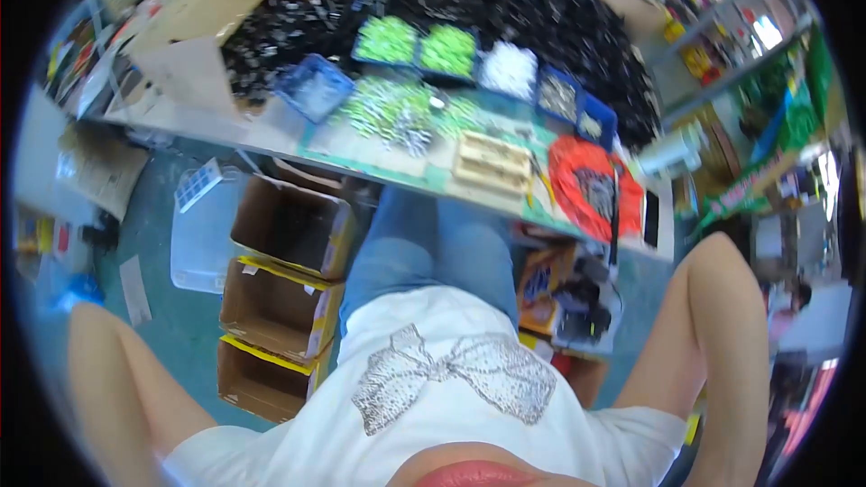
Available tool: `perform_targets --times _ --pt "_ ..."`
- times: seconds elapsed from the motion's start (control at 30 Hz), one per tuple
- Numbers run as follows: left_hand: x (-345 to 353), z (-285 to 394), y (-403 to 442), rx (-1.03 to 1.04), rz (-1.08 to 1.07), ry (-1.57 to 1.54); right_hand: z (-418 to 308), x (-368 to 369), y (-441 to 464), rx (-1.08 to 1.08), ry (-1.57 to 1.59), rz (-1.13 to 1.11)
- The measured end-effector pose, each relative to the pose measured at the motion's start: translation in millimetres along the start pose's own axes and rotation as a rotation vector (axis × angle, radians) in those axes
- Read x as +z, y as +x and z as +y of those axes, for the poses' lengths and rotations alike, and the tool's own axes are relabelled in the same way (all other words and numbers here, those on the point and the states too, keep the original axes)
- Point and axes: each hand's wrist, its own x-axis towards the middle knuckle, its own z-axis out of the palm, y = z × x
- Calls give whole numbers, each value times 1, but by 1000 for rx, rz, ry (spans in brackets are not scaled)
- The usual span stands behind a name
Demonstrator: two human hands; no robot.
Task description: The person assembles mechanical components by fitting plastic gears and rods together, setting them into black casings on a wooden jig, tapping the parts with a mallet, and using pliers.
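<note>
Neither of my hands shows in the view. Both arms are bent, with the elbows out to the sides and the forearms running down past the bottom edge. On the workbench [424, 171] lie a pile of green and silver small parts [388, 113] and a wooden tray [492, 162]. Behind them stand two bins of green parts [386, 40] [448, 50], a bin of white parts [510, 69] and a blue bin [316, 87] at the left. A red plastic bag [577, 185] with dark pieces in it lies at the right.
A large heap of black parts [505, 0] covers the back of the bench. Under it, at the left, open cardboard boxes [271, 298] are stacked beside a clear plastic tub [203, 243]. A cardboard box [216, 0] stands at the back left, and shelving [722, 27] at the right.
</note>
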Motion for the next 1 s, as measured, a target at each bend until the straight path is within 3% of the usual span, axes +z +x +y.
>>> perform_targets --times 0.4,1.0 --pt "42 1 -25 -199 -62 -218 -46 -33 -21 101 -155 -130" --pt "86 -33 -61 -359 -182 -205 1 -78 -87 203 -145 -91"
